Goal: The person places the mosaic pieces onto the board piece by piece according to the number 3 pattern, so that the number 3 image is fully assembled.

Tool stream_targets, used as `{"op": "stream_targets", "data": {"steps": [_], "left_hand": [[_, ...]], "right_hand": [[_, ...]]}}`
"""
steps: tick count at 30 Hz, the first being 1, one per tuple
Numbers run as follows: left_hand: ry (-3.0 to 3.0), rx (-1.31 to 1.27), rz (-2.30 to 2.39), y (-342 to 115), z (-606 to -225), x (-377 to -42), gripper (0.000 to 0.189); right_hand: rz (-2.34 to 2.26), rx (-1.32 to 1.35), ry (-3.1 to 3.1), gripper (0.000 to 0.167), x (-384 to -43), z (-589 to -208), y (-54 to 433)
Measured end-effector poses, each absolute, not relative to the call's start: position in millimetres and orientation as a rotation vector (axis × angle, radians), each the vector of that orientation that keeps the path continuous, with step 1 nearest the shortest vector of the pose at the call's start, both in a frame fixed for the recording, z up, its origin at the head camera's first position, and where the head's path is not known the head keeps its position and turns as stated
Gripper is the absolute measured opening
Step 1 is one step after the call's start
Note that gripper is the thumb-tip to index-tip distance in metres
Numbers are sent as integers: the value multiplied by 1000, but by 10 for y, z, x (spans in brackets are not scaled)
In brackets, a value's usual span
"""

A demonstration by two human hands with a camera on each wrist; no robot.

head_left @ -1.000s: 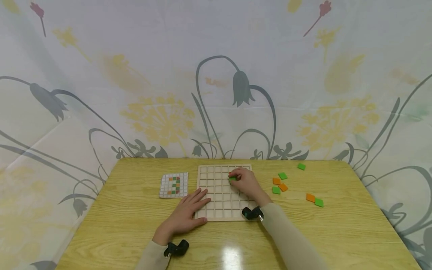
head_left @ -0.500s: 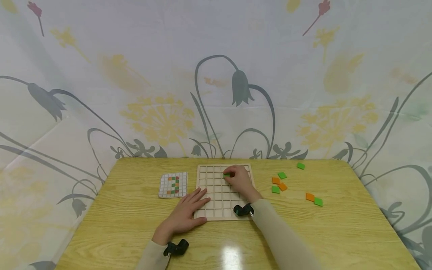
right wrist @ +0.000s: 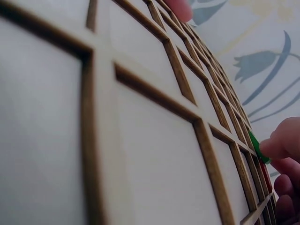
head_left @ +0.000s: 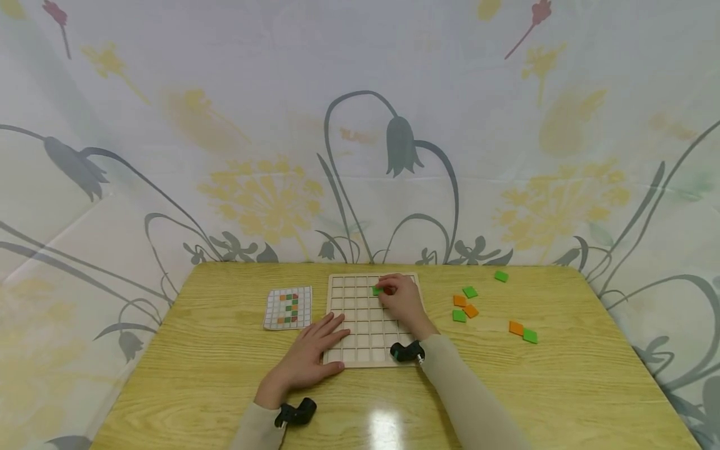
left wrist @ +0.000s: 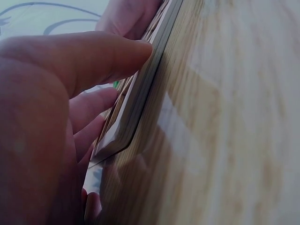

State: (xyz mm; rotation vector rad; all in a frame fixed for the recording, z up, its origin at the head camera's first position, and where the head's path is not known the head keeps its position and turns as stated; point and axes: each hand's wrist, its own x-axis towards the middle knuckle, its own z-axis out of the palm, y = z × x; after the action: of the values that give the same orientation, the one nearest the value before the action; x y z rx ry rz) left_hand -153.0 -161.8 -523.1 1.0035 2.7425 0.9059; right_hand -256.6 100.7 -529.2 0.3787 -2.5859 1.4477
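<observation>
A wooden grid board (head_left: 362, 344) with square cells lies in the middle of the table. My left hand (head_left: 308, 353) rests over its left edge with the fingers spread; in the left wrist view the thumb (left wrist: 117, 54) lies along the board's side. At the upper part of the grid my right hand (head_left: 404, 303) pinches a green square tile (head_left: 376, 291). The right wrist view shows this green tile (right wrist: 257, 144) tilted at a cell, under the fingertips. A red tile (right wrist: 266, 176) sits in the grid beside it, partly hidden by the hand.
A paper card (head_left: 272, 307) with a printed pattern of coloured squares lies left of the board. On the right are loose green tiles (head_left: 501, 276) and orange tiles (head_left: 460, 300), several in all. A flowered cloth (head_left: 360, 187) hangs behind the wooden table (head_left: 185, 375).
My right hand has moved left across the upper grid with the green tile, then settled there, the fingers shifting slightly off the tile. The left hand has stayed in place.
</observation>
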Motion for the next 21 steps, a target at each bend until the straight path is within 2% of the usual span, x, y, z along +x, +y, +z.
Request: {"op": "stream_targets", "data": {"steps": [21], "left_hand": [[2755, 967, 920, -1595, -5233, -1538, 62]], "right_hand": [[1383, 438, -2594, 12, -2598, -5339, 1010]]}}
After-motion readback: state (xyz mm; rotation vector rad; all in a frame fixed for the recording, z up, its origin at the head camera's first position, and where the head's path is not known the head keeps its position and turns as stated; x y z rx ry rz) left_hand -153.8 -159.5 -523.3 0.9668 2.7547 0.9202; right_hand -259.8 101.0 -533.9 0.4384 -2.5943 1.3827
